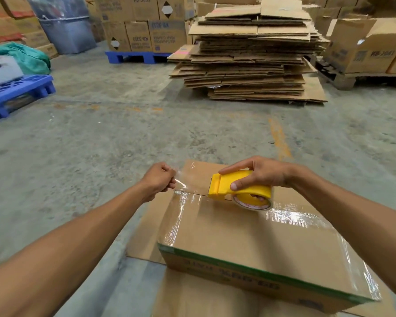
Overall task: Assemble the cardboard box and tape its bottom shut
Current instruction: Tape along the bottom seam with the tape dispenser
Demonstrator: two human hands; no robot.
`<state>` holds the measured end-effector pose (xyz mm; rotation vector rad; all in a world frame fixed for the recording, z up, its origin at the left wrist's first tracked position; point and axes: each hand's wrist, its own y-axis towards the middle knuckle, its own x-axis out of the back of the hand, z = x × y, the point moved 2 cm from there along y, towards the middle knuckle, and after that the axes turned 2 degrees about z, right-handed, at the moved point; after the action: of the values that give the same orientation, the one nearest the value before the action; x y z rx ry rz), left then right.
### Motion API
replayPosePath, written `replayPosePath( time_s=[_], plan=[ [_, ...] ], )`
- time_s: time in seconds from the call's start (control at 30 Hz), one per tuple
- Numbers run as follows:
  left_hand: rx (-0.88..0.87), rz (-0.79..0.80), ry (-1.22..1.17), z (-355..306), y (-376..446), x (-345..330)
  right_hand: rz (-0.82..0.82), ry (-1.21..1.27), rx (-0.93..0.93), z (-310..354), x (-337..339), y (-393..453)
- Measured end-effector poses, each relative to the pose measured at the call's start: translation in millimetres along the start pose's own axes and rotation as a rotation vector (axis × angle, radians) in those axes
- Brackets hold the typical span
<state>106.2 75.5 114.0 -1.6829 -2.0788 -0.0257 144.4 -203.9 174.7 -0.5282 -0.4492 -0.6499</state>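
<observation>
On the floor, low in front of the person, the box (249, 234) sits bottom up and is getting taped.

Clear tape (185, 181) already shines on both side edges, so this looks like a strip for the middle seam. The left hand (159, 179) pinches the loose tape end, fingers tight. The right hand (258, 172) wraps around the yellow dispenser (236, 186) resting on the box. Next, the end must be pressed down flat and the roll pulled straight along the seam. Flat cardboard (146, 229) lies under the box on grey concrete (124, 133). A tall stack (252, 53) of flat boxes and blue pallets (16, 92) stand well apart.
</observation>
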Motion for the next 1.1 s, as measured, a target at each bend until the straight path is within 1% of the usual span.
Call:
replayPosePath(
  time_s=[0.1,0.3,0.47,0.7,0.8,0.87,0.93,1.0,1.03,1.07,1.1],
  plan=[
    [-0.048,-0.084,0.068,24.1,4.2,6.0,-0.010,-0.024,0.019,1.6,-4.8,17.6],
    [-0.092,-0.147,0.088,56.1,11.0,6.3,0.016,-0.061,0.027,-1.4,-14.1,39.3],
    [-0.052,-0.089,-0.030,77.5,18.1,2.0,0.062,-0.101,0.023,-2.3,-13.3,44.2],
    [-0.006,-0.061,-0.097,95.5,20.9,-8.4,0.074,-0.135,0.026,-5.6,-17.1,49.2],
    [0.016,-0.004,-0.177,102.8,22.8,-18.9,0.071,-0.131,0.029,-8.4,-19.0,51.1],
    [0.071,0.040,-0.231,106.0,23.4,-26.3,0.068,-0.131,0.031,-10.3,-20.2,52.4],
    [0.221,0.075,-0.266,111.5,21.3,-28.3,0.060,-0.141,0.032,-11.7,-20.6,52.9],
    [0.402,0.121,-0.220,121.4,15.6,-23.0,0.055,-0.139,0.028,-12.7,-20.6,52.5],
    [0.443,0.131,-0.183,123.6,13.3,-19.0,0.055,-0.136,0.026,-13.2,-20.7,52.8],
    [0.421,0.115,-0.176,125.5,14.8,-15.9,0.056,-0.135,0.024,-13.3,-21.1,52.7],
    [0.352,0.051,-0.177,120.1,15.0,-12.0,0.058,-0.138,0.021,-13.0,-21.4,52.8]
  ],
)
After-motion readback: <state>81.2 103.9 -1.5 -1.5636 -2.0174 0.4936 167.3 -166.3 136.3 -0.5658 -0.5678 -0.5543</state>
